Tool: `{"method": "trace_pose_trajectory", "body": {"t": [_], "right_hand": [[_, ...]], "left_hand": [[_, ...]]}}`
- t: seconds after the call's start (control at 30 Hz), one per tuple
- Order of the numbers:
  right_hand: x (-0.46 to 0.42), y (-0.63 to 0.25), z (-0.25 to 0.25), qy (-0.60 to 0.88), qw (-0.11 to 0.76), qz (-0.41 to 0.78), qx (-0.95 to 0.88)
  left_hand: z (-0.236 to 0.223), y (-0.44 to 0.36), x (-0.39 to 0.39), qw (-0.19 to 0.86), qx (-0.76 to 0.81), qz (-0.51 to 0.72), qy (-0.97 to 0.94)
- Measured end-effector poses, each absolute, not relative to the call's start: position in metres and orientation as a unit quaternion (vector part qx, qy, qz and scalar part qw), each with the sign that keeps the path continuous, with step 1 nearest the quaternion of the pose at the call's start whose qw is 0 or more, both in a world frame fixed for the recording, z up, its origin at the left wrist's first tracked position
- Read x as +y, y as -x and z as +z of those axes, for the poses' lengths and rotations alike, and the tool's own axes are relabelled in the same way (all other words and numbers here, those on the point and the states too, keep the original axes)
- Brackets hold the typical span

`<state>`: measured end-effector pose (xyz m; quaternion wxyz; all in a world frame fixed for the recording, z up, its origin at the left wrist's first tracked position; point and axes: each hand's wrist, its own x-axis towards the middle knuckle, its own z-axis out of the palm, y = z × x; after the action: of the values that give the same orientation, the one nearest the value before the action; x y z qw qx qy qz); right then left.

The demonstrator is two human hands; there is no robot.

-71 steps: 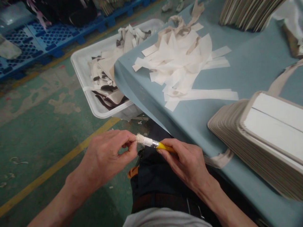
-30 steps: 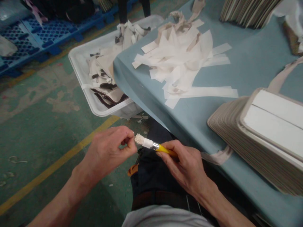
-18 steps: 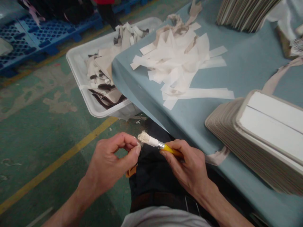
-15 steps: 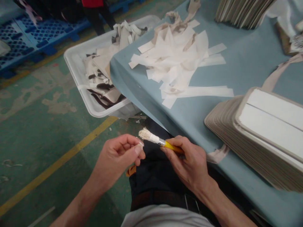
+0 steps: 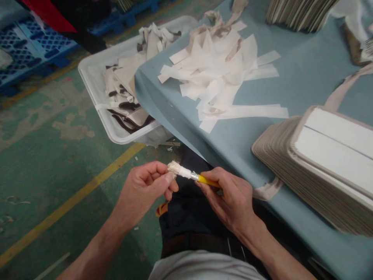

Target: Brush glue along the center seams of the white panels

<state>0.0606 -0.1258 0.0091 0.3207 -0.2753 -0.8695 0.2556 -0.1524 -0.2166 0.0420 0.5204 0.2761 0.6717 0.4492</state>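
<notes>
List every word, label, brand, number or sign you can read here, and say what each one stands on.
None can be read.
Yellow-handled brush with pale bristles: no lettering shows.
Stack of thin beige-edged boards with a white top: only a dark line across the top.
White item with dark marks, right edge: too blurred to tell if they are print.

The green floor (image 5: pixel 35 163) was scuffed, with pale worn patches (image 5: pixel 74 129) to the left. 2 yellow lines (image 5: pixel 72 202) crossed it, 1 beside the blue pallets (image 5: pixel 27 42) at the back. A blue table (image 5: pixel 300 74) filled the right, its corner hiding part of a white tub (image 5: pixel 94 81). The light was soft and dim.
</notes>
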Motion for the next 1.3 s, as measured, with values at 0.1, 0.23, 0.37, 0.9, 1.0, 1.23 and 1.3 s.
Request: {"method": "trace_pose_trajectory", "body": {"t": [0.1, 0.23, 0.37, 0.9, 1.0, 1.23, 1.3], "right_hand": [[-0.126, -0.06, 0.009, 0.273, 0.317, 0.251, -0.873], [-0.131, -0.059, 0.006, 0.28, 0.289, 0.236, -0.885], [-0.133, -0.069, 0.001, 0.339, 0.285, 0.268, -0.856], [-0.131, -0.077, -0.028, 0.345, 0.274, 0.621, -0.648], [-0.129, -0.077, -0.025, 0.339, 0.276, 0.609, -0.662], [-0.125, -0.076, -0.022, 0.319, 0.298, 0.568, -0.697], [-0.125, -0.077, -0.023, 0.316, 0.31, 0.555, -0.704]], "left_hand": [[0.044, 0.147, -0.212, 0.513, 0.683, 0.436, -0.284], [0.038, 0.149, -0.211, 0.402, 0.756, 0.383, -0.347], [0.029, 0.184, -0.218, 0.244, 0.826, 0.382, -0.335], [0.057, 0.149, -0.203, 0.175, 0.695, 0.436, -0.545], [0.056, 0.146, -0.199, 0.149, 0.676, 0.427, -0.581], [0.065, 0.14, -0.193, 0.201, 0.682, 0.44, -0.548], [0.064, 0.14, -0.193, 0.286, 0.685, 0.446, -0.5]]}}
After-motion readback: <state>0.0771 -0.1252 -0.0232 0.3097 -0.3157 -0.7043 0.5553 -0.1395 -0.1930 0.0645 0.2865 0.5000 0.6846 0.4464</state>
